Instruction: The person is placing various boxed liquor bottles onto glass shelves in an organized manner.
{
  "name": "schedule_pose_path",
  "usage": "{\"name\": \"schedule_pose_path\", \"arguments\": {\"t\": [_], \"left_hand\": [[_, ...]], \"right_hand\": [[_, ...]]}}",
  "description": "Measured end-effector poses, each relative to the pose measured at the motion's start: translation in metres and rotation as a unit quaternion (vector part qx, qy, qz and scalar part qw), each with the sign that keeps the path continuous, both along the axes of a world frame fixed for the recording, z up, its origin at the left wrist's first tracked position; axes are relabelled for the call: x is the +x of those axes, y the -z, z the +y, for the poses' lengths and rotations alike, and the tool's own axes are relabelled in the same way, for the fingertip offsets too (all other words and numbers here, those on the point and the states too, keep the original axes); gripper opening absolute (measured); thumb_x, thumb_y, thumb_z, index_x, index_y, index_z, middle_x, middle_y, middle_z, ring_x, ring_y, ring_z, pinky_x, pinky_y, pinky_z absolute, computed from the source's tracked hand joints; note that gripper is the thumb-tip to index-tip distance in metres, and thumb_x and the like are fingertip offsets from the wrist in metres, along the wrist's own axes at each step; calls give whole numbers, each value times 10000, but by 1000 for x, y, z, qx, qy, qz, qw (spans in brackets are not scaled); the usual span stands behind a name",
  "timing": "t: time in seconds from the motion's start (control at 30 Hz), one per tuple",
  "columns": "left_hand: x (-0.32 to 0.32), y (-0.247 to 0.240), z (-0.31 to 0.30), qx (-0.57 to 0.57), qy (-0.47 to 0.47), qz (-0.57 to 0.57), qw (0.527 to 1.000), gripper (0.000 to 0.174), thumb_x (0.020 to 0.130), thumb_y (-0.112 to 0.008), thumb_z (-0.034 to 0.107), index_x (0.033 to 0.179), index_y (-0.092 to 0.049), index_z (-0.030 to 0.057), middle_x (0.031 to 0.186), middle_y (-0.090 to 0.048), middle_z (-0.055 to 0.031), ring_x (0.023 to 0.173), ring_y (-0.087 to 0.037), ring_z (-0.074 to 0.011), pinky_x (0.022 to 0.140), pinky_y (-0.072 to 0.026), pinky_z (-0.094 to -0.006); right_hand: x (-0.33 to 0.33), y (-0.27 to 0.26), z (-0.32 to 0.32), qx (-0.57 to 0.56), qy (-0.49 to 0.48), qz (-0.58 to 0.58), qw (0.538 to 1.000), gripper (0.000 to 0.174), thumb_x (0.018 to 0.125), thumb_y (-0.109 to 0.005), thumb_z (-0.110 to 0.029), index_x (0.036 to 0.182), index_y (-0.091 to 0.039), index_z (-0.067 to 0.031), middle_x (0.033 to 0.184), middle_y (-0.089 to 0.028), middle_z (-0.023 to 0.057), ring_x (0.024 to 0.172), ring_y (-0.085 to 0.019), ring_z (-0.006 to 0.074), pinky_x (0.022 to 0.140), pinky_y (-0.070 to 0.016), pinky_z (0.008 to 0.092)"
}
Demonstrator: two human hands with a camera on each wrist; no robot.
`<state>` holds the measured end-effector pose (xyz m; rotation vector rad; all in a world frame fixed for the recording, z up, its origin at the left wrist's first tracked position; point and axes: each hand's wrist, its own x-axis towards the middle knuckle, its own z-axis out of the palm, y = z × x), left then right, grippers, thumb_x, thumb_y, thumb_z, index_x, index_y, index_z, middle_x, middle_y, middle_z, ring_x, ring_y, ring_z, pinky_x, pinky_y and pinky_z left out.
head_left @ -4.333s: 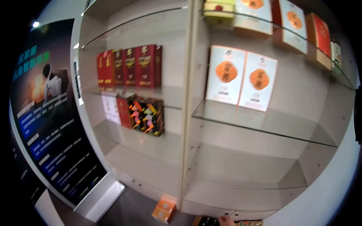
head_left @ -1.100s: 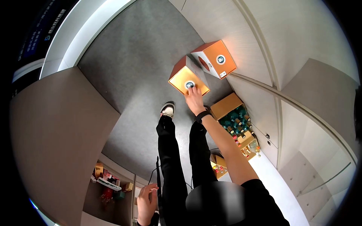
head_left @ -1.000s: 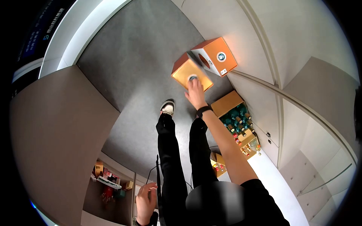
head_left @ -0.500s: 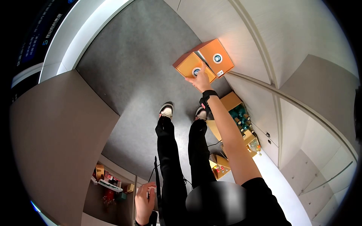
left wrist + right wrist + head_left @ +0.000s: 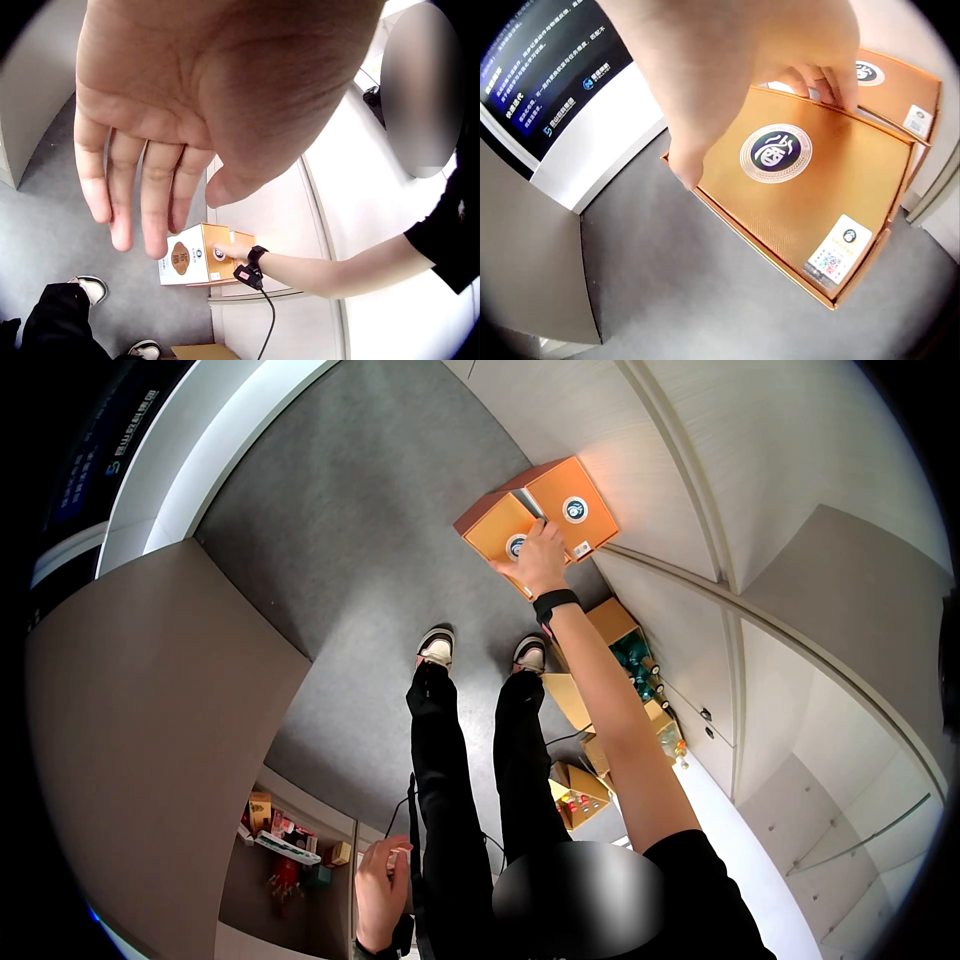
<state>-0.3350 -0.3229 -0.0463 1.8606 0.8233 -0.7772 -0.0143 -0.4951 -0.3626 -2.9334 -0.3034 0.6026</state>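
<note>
Two orange gift boxes with round labels stand side by side on the grey floor by the cabinet. My right hand (image 5: 540,557) spans the top of the nearer gift box (image 5: 490,538), which sits against the farther gift box (image 5: 572,495). In the right wrist view, the thumb (image 5: 685,166) hooks over one top edge and the fingers bend over the opposite edge, the fingertips partly hidden. White sides with a brown emblem show on the nearer box in the left wrist view. My left hand (image 5: 380,890) hangs beside my leg, holding nothing, its fingers loosely extended.
Cartons with green bottles (image 5: 632,650) and a smaller carton of bottles (image 5: 582,800) stand along the cabinet (image 5: 680,650) by my right leg. A thin cable (image 5: 271,322) hangs from my right wrist. At lower left, a shelf holds several small packages (image 5: 288,845).
My view dropped from the shelves to the floor. The nearer box has shifted and turned against the other box. My right hand moved from its label to grip across its top; the left stayed down.
</note>
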Motion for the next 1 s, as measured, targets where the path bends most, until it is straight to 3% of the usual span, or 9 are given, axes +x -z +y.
{"name": "schedule_pose_path", "arguments": {"t": [0.1, 0.13, 0.2, 0.3, 0.47, 0.7, 0.83, 0.9, 1.0], "left_hand": [[2, 1, 1, 5, 15, -27, 999, 165, 845, -484, 36, 990, -557, 9, 861, -605, -109, 711, -579, -236, 589, -462, -306], [6, -2, 0, -4, 3, 0, 1000, 166, 842, -486, 35, 990, -557, 10, 862, -605, -108, 717, -579, -236, 586, -460, -302], [10, -2, -1, -12, -6, 28, 1000, 167, 840, -488, 34, 990, -558, 11, 863, -606, -108, 723, -579, -235, 583, -459, -298], [3, 1, 1, -6, -15, 37, 999, 172, 832, -489, 27, 989, -558, 10, 852, -610, -107, 740, -577, -242, 631, -459, -309], [-11, 4, 2, 7, -4, -3, 1000, 170, 826, -494, 36, 979, -561, 5, 848, -617, -108, 762, -580, -252, 699, -448, -332], [-23, -7, -1, 27, -13, -24, 999, 149, 835, -483, 41, 954, -562, 0, 830, -614, -128, 785, -584, -282, 701, -456, -337], [-32, -26, -1, 38, -9, -56, 998, 144, 826, -495, 27, 951, -561, 3, 831, -611, -128, 786, -586, -287, 703, -457, -341], [-30, -26, -2, 50, 8, -97, 994, 163, 808, -522, 15, 968, -553, 8, 851, -608, -125, 800, -586, -288, 710, -461, -350], [-9, -28, -3, 50, 47, -149, 986, 344, 750, -609, 39, 1073, -496, 15, 967, -585, -125, 877, -575, -284, 746, -464, -364]], "right_hand": [[-12, 6, 3, -65, -35, -28, 997, 1163, 417, -829, -473, 1273, -262, 74, 1128, -403, 223, 1072, -413, 348, 958, -317, 421], [-15, 8, 1, -65, -34, -28, 997, 1163, 417, -829, -473, 1273, -262, 74, 1128, -403, 223, 1072, -413, 348, 958, -317, 421], [-18, 12, -1, -114, -80, -43, 989, 1256, 425, -825, -446, 1335, -127, 65, 1177, -343, 261, 1079, -370, 388, 957, -280, 479], [-16, 20, -3, -93, -69, -48, 992, 1274, 431, -823, -416, 1359, -82, 44, 1189, -328, 263, 1085, -361, 389, 936, -272, 500], [-17, 17, -8, -48, -71, -77, 993, 1281, 422, -829, -398, 1373, -77, 15, 1188, -334, 256, 1079, -362, 367, 906, -279, 488], [-22, 5, -1, -62, -32, -32, 997, 1274, 413, -831, -407, 1381, -96, -27, 1108, -386, 215, 1050, -376, 346, 869, -288, 478], [-23, -54, -14, -51, -27, -8, 998, 1222, 416, -822, -368, 1381, -122, -102, 1089, -394, 209, 1044, -382, 350, 848, -293, 474], [-31, -93, -31, 3, -71, 11, 997, 1170, 415, -808, -335, 1372, -165, -133, 1100, -387, 214, 1039, -381, 362, 854, -295, 478], [-51, -176, -61, 53, -139, -22, 989, 1077, 398, -784, -310, 1332, -279, -132, 1118, -377, 222, 1043, -369, 382, 868, -285, 475]]}}
